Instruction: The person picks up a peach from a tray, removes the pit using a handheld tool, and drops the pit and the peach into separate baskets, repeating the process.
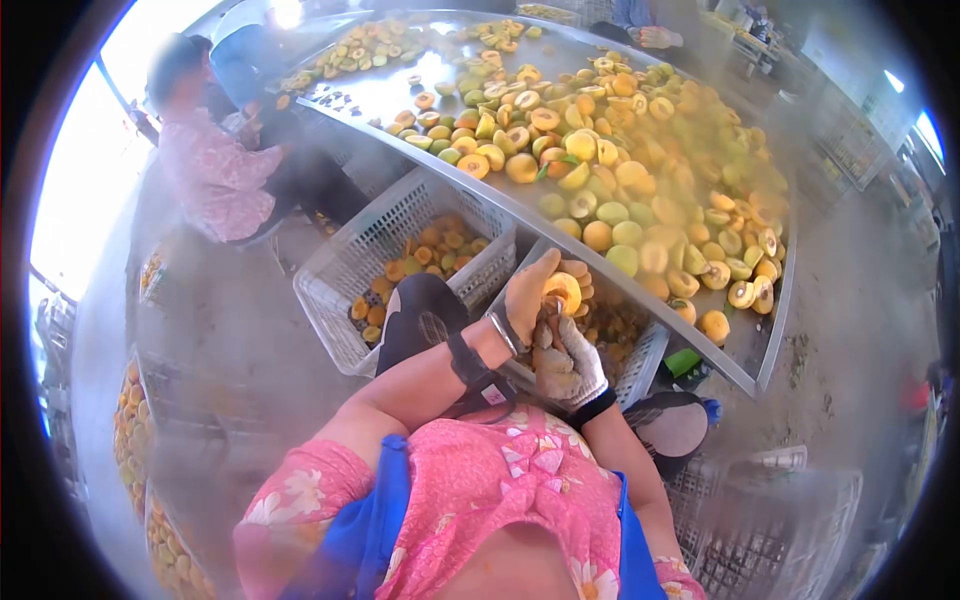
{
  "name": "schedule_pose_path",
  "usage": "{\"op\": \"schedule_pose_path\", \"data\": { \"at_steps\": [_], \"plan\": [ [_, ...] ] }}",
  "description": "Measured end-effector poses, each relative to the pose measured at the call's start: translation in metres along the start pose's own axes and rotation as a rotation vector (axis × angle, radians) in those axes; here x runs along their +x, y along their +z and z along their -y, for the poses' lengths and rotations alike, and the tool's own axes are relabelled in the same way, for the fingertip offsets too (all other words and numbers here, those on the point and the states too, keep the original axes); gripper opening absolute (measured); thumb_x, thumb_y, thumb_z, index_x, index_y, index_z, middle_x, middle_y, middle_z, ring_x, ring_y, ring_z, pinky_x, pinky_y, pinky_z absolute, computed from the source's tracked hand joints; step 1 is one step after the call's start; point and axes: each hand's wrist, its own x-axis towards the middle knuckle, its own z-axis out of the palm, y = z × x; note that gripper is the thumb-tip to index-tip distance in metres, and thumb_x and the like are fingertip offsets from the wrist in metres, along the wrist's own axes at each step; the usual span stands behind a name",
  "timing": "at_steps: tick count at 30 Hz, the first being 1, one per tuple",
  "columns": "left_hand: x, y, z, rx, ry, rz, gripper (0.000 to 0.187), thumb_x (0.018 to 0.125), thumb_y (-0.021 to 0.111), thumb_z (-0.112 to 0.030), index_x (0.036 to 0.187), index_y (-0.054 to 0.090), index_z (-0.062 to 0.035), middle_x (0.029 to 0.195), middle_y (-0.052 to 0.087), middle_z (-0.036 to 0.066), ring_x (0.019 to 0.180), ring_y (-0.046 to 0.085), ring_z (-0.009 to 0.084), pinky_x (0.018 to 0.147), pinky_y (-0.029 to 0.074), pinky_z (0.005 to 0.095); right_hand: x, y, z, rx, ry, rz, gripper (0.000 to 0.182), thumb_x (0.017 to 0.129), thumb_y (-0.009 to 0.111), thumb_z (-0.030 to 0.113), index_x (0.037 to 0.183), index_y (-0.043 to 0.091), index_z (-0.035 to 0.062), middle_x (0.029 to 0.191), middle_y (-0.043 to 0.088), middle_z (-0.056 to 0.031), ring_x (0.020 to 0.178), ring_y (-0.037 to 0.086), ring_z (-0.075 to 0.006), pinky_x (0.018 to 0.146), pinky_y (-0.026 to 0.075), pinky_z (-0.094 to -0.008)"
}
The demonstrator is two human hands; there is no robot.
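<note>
- Writing: small light patch on dark gear by the left forearm; too small to read.
- Edges: metal tray rim runs diagonally just ahead of the hands, heaped with cut fruit.
- White crate with fruit sits left of the hands; second crate lies under them, walls close by.
- Room: grey floor stretches left, between white crate and a co-worker; hands work in a tight strip between tray rim and torso.
- Fruit half: in the left hand, orange flesh showing, fingers curled round it, above second crate.
- Right hand: gloved, fingers bent, just below fruit half; can't tell if grasping something.
</note>
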Motion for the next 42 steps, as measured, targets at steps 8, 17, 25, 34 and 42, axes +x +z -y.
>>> {"op": "schedule_pose_path", "data": {
  "at_steps": [8, 17, 25, 34, 42],
  "plan": [
    [0.007, 0.015, -0.008, -0.089, 0.019, -0.173, 0.046, 0.104, 0.046, -0.044, 0.11, 0.066, -0.003, 0.104, 0.07, 0.012, 0.096, 0.069, 0.029, 0.081, 0.059, 0.0438, -0.005, -0.001, 0.003, -0.067, -0.073, 0.096, 0.036, 0.102, 0.054, 0.043, 0.114, 0.061, 0.01, 0.081, 0.06, -0.0013, 0.064, 0.057, -0.0169, 0.057, 0.048, -0.0275],
    [0.044, -0.091, -0.138, 0.574, 0.829, -0.468, 0.022, 0.098, 0.06, -0.019, 0.104, 0.071, -0.0004, 0.104, 0.07, 0.01, 0.091, 0.067, 0.0193, 0.083, 0.053, 0.0289, -0.007, 0.0, 0.008, -0.007, 0.04, -0.008, 0.04, 0.102, 0.049, 0.052, 0.108, 0.056, 0.013, 0.063, 0.045, 0.0029, 0.037, 0.035, -0.0106, 0.034, 0.029, -0.0256],
    [0.117, -0.071, -0.143, 1.838, 0.932, -0.368, 0.042, 0.08, 0.072, -0.027, 0.118, 0.063, -0.0099, 0.124, 0.061, 0.014, 0.118, 0.057, 0.0378, 0.097, 0.047, 0.0473, 0.01, 0.014, 0.001, -0.592, 0.129, -0.596, 0.041, 0.1, 0.053, 0.054, 0.096, 0.055, 0.0132, 0.063, 0.046, 0.0035, 0.04, 0.036, -0.0077, 0.036, 0.029, -0.0241],
    [0.182, -0.045, -0.137, 1.981, 0.353, -0.393, 0.055, 0.07, 0.081, -0.014, 0.119, 0.057, -0.0088, 0.129, 0.056, 0.02, 0.119, 0.059, 0.0386, 0.096, 0.052, 0.0468, 0.008, -0.035, -0.001, -1.758, 0.047, -0.911, 0.067, 0.097, 0.045, 0.054, 0.133, 0.051, -0.0024, 0.121, 0.062, -0.033, 0.113, 0.06, -0.0476, 0.095, 0.047, -0.051],
    [0.158, -0.057, -0.135, 1.429, 0.553, -0.294, 0.048, 0.081, 0.069, -0.023, 0.123, 0.054, -0.0026, 0.118, 0.061, 0.022, 0.106, 0.064, 0.0344, 0.089, 0.054, 0.0421, -0.002, -0.024, 0.003, -2.199, 0.358, -0.535, 0.058, 0.099, 0.04, 0.049, 0.119, 0.06, -0.0021, 0.113, 0.066, -0.0303, 0.107, 0.064, -0.0446, 0.094, 0.05, -0.0499]
  ]
}}
